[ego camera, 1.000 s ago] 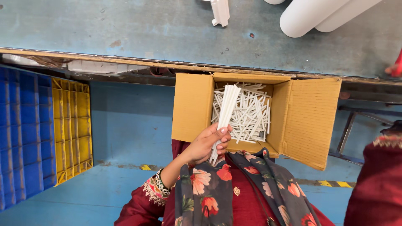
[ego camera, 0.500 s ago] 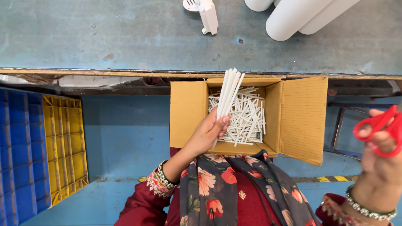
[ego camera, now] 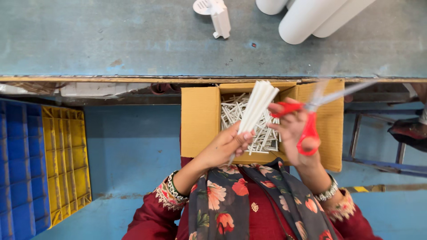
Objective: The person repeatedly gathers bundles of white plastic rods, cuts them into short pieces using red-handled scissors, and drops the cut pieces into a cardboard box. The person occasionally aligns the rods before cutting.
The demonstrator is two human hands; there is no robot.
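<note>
A bundle of thin white sticks (ego camera: 257, 106) is gripped tight in the left hand (ego camera: 227, 146), held up over the open cardboard box (ego camera: 200, 120) on the lap, tips fanned out toward the edge of the bench (ego camera: 133, 44). Red-handled scissors (ego camera: 307, 120) are grasped in the right hand (ego camera: 291, 129), fingers through the loops, blades blurred and pointed out to the right, just beside the bundle. More loose sticks (ego camera: 267, 138) are piled in the box underneath.

Stuff that could go sideways, probably: the bundle is only pinched near its lower end, so a few sticks could be lost into the box if the grip is eased. And with the scissors that near the left fingers, a nick could easily be caused.
</note>
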